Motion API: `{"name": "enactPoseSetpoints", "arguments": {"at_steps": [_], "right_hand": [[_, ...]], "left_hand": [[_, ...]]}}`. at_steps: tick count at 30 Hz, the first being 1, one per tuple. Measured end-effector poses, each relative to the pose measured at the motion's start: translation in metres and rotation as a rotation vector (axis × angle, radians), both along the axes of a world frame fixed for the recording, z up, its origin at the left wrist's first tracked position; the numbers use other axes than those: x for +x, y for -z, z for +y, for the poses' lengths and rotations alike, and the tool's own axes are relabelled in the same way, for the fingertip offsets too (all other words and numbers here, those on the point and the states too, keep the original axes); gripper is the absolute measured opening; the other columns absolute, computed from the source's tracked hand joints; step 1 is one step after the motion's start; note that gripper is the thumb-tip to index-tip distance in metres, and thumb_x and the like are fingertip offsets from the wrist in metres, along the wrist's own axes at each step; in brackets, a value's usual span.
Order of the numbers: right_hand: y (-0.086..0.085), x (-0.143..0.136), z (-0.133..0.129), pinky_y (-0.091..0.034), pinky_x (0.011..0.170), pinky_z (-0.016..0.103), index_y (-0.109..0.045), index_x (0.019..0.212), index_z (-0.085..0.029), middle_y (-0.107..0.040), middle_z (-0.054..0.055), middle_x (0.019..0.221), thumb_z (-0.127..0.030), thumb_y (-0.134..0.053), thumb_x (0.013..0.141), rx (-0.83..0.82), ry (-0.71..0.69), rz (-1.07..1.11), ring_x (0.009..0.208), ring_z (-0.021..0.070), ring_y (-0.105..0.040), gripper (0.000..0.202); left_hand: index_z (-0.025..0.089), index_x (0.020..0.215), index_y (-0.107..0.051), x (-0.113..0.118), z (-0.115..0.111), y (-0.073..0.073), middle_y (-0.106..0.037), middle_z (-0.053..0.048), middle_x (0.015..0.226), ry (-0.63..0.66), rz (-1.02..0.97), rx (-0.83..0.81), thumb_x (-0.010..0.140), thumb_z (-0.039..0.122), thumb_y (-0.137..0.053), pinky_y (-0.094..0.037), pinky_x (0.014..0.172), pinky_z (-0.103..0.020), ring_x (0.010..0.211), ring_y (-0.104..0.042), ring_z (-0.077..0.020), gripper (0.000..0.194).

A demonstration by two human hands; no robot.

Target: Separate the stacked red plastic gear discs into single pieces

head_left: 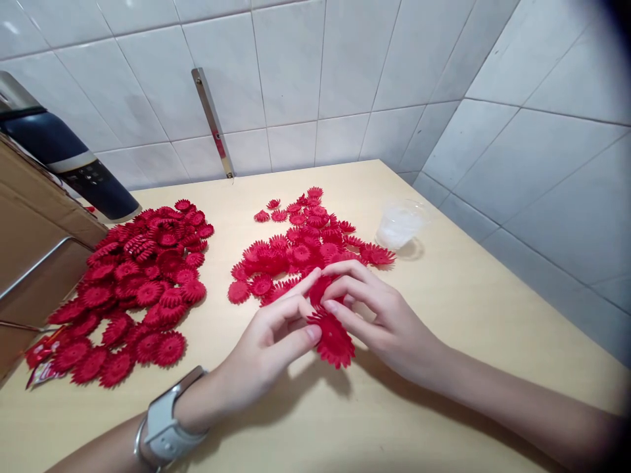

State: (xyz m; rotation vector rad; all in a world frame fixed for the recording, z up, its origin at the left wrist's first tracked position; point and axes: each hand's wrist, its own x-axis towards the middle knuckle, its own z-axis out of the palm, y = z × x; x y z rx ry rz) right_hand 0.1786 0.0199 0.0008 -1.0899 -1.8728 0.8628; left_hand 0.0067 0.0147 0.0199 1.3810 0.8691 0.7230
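Observation:
My left hand [279, 338] pinches a red fabric flower piece [335, 340] by its edge, thumb on its face, above the table. Close against it, my right hand [377, 312] has its fingers curled round another red flower piece [320, 289], partly hidden behind the fingers. Just beyond both hands lies a loose pile of red flower pieces [300, 253], with toothed edges and small centre holes. A larger heap of the same pieces [148, 292] lies to the left.
A clear cup [400, 226] with something white in it stands at the back right of the table [493, 328]. On the left are a cardboard box [44, 203], a dark blue bottle [73, 154] and a small red wrapper [44, 358]. Tiled walls border the table behind and right.

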Motion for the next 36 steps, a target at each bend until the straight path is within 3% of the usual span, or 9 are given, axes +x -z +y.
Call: {"name": "enactPoseSetpoints", "arguments": {"at_steps": [4,8,11,14,20,23,25,30,36], "right_hand": [[0.004,-0.002,-0.001,-0.044,0.06,0.029,-0.048,0.077,-0.02,-0.054,0.004,0.09,-0.018,-0.057,0.077,-0.12,0.107,0.116,0.074,0.0155,-0.053,0.009],[0.003,-0.001,-0.001,-0.046,0.056,0.028,-0.05,0.102,-0.023,-0.057,0.004,0.095,-0.02,-0.058,0.077,-0.218,0.106,0.166,0.068,0.0143,-0.054,0.026],[-0.001,0.002,0.0,-0.046,0.058,0.027,-0.057,0.087,-0.021,-0.057,0.003,0.092,-0.019,-0.058,0.077,-0.188,0.102,0.205,0.073,0.0147,-0.055,0.01],[-0.001,0.002,0.0,-0.047,0.058,0.026,-0.053,0.075,-0.019,-0.057,0.002,0.086,-0.018,-0.058,0.077,-0.241,0.063,0.268,0.075,0.0147,-0.056,0.005],[0.002,-0.001,0.002,-0.046,0.054,0.023,-0.044,0.077,-0.022,-0.052,-0.002,0.073,-0.021,-0.052,0.082,-0.197,0.228,0.405,0.066,0.0118,-0.054,0.009],[0.0,-0.001,0.004,-0.047,0.056,0.022,-0.046,0.088,-0.023,-0.054,0.0,0.083,-0.019,-0.058,0.077,-0.186,0.295,0.448,0.075,0.0132,-0.055,0.016],[-0.001,0.0,0.005,-0.048,0.058,0.023,-0.049,0.097,-0.022,-0.055,0.001,0.085,-0.02,-0.06,0.076,-0.273,0.269,0.467,0.077,0.0136,-0.055,0.024],[0.003,0.003,0.008,-0.043,0.042,0.021,-0.06,0.092,-0.018,-0.054,-0.003,0.057,-0.028,-0.058,0.079,-0.505,0.107,0.546,0.051,0.0102,-0.05,0.016],[0.003,0.004,0.008,-0.036,0.033,0.019,-0.06,0.076,-0.017,-0.055,-0.004,0.047,-0.033,-0.056,0.081,-0.544,0.028,0.506,0.037,0.0078,-0.046,0.018]], "left_hand": [[0.017,0.068,-0.052,-0.001,-0.003,-0.004,-0.061,-0.004,0.071,0.104,-0.013,-0.055,0.082,0.023,-0.05,-0.043,0.079,-0.034,0.081,-0.058,-0.0205,0.015],[0.017,0.068,-0.057,-0.003,-0.003,-0.003,-0.059,-0.01,0.109,0.071,0.028,0.057,0.082,0.022,-0.051,-0.031,0.098,-0.037,0.119,-0.04,-0.0247,0.016],[0.018,0.068,-0.059,-0.004,-0.002,-0.001,-0.042,-0.005,0.134,0.024,0.034,0.089,0.082,0.022,-0.052,-0.024,0.104,-0.036,0.132,-0.018,-0.0226,0.016],[0.019,0.068,-0.059,-0.003,-0.002,0.001,-0.039,-0.002,0.138,0.002,0.029,0.072,0.082,0.021,-0.052,-0.023,0.105,-0.034,0.134,-0.015,-0.02,0.015],[0.019,0.079,-0.062,0.0,-0.002,0.005,-0.038,-0.001,0.137,-0.071,-0.085,-0.052,0.084,0.024,-0.051,-0.035,0.099,-0.034,0.12,-0.042,-0.0221,0.013],[0.017,0.08,-0.062,0.0,-0.002,0.005,-0.044,-0.004,0.132,-0.079,-0.091,-0.099,0.082,0.023,-0.053,-0.039,0.096,-0.035,0.112,-0.05,-0.023,0.011],[0.017,0.079,-0.063,0.0,-0.002,0.004,-0.048,-0.005,0.129,-0.097,-0.053,-0.081,0.082,0.022,-0.054,-0.039,0.095,-0.034,0.111,-0.05,-0.0235,0.012],[0.018,0.089,-0.065,0.0,0.0,0.003,-0.058,-0.007,0.116,-0.139,0.002,-0.05,0.081,0.021,-0.053,-0.043,0.088,-0.035,0.102,-0.055,-0.0242,0.014],[0.017,0.087,-0.066,0.002,0.001,0.003,-0.063,-0.006,0.105,-0.151,-0.04,-0.049,0.082,0.02,-0.052,-0.044,0.085,-0.033,0.094,-0.058,-0.0212,0.015]]}}
